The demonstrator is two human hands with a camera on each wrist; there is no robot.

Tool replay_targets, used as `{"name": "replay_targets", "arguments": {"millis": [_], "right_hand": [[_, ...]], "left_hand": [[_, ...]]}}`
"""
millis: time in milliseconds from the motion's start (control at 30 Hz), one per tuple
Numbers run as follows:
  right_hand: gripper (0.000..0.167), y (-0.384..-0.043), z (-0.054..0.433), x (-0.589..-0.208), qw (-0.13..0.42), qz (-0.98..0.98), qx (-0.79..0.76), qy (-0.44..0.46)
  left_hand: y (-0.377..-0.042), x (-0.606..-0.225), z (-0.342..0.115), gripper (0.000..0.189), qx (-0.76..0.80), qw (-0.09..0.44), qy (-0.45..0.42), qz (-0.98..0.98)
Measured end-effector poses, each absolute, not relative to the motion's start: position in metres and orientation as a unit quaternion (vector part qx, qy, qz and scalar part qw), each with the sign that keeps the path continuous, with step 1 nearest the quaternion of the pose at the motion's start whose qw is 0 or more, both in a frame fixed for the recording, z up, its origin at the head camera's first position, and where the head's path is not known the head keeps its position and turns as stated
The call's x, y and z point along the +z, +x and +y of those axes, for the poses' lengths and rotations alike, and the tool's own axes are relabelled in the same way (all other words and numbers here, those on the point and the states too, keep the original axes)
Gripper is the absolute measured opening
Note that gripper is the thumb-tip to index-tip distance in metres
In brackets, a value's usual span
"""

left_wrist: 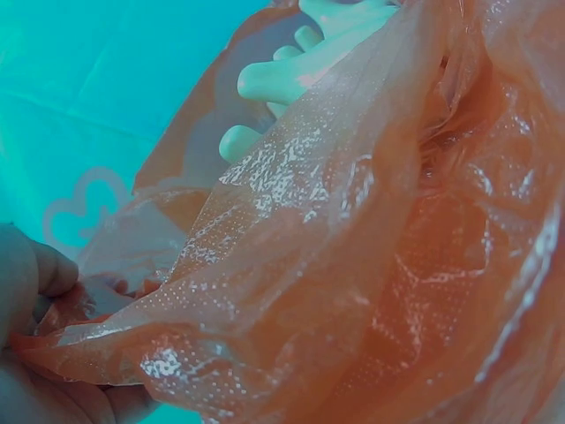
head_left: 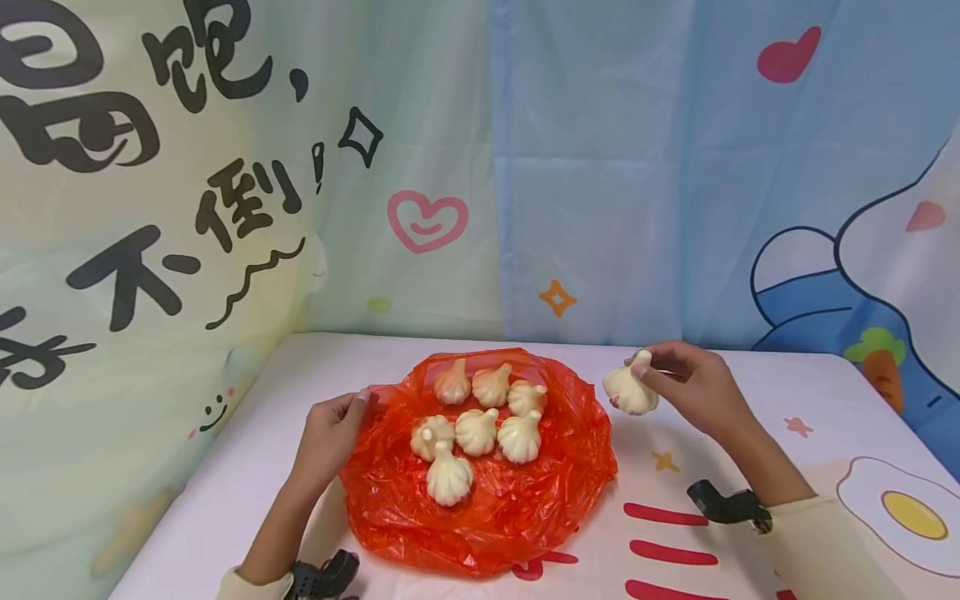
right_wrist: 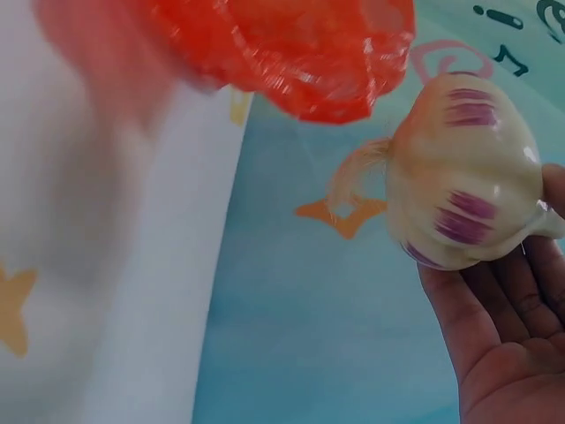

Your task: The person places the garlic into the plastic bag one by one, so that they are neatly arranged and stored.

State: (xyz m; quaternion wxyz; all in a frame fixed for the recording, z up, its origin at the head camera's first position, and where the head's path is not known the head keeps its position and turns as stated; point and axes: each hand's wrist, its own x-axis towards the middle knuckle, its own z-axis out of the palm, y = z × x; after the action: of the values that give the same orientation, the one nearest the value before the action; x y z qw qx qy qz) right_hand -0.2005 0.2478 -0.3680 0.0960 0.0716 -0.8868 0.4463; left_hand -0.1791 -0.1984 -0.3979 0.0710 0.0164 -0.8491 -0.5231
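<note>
A red plastic bag (head_left: 525, 500) lies spread on the table, with several pale garlic bulbs (head_left: 476, 432) resting on it in loose rows. My left hand (head_left: 330, 433) pinches the bag's left edge; in the left wrist view, thumb and fingers grip the crumpled plastic (left_wrist: 291, 291). To the right of the bag, my right hand (head_left: 693, 387) holds one garlic bulb (head_left: 630, 390) by its stem, raised above the table. Up close in the right wrist view, that garlic bulb (right_wrist: 468, 177) shows purple streaks and a tuft of root fibres.
The white table (head_left: 750, 392) carries printed pictures, among them a fried egg (head_left: 903, 517) and red stripes (head_left: 667, 514). A printed curtain (head_left: 592, 167) hangs behind the table's back edge and along the left. Both wrists wear dark camera mounts (head_left: 731, 504).
</note>
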Motion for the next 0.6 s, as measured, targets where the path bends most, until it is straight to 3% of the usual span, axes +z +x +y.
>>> {"name": "replay_targets", "arguments": {"millis": [400,600], "right_hand": [[0.029,-0.196,0.228,-0.36,0.105,-0.852,0.496,0.129],[0.025,-0.196,0.214,-0.361,0.077,-0.822,0.54,0.166]], "left_hand": [[-0.178,-0.396,-0.199,0.045,-0.528,0.064,0.02,-0.847],[-0.178,-0.396,-0.198,0.045,-0.528,0.061,0.027,-0.847]]}}
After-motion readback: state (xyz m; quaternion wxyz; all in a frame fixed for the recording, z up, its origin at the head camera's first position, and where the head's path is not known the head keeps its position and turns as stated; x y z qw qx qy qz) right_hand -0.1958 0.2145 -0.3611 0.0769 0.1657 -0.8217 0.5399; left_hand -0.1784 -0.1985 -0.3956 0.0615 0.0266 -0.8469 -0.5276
